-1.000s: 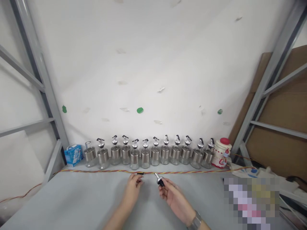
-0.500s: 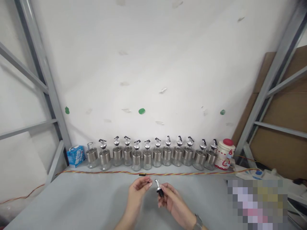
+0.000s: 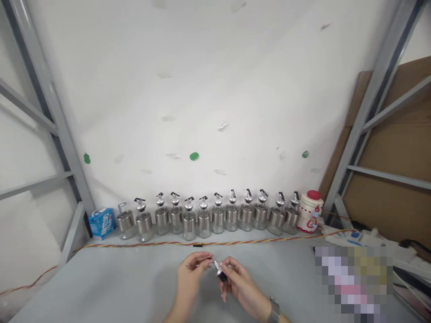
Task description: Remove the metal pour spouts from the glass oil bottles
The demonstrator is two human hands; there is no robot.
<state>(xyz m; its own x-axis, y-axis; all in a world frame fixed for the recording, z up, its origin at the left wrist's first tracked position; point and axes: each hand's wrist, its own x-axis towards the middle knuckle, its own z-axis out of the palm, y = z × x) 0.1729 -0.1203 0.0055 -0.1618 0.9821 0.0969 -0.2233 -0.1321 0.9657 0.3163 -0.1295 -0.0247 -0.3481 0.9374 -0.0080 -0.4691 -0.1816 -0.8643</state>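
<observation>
The right hand point(image 3: 240, 285) has its fingers closed around a pour spout point(image 3: 219, 270), gripping it by the silver collar and black stopper; the spout is held tilted above the surface point(image 3: 134, 280), its thin silver nozzle leaning towards the left hand point(image 3: 191, 271). The left fingers meet right at that nozzle tip, pinched together on a small dark piece point(image 3: 210, 257) — most of it hidden, so I cannot make out its shape.

Just beyond the left fingertips a short black piece point(image 3: 198, 245) lies beside a twisted red and yellow cord point(image 3: 245, 242); the cord runs across the surface from well left of the fingers to well right of them. Farther off, past the cord, stands a row of glass bottles point(image 3: 204, 220) with metal sleeves, most topped with spouts like the one in the right fingers; the bottle at the far left of the fingers point(image 3: 125, 221) shows a bare glass neck.

Left of that bottle sits a blue box point(image 3: 102, 223); to the right of the fingers, at the row's other end, stands a cream jar point(image 3: 310, 213) with a red lid — and a watch point(image 3: 274, 309) circles the right wrist.
</observation>
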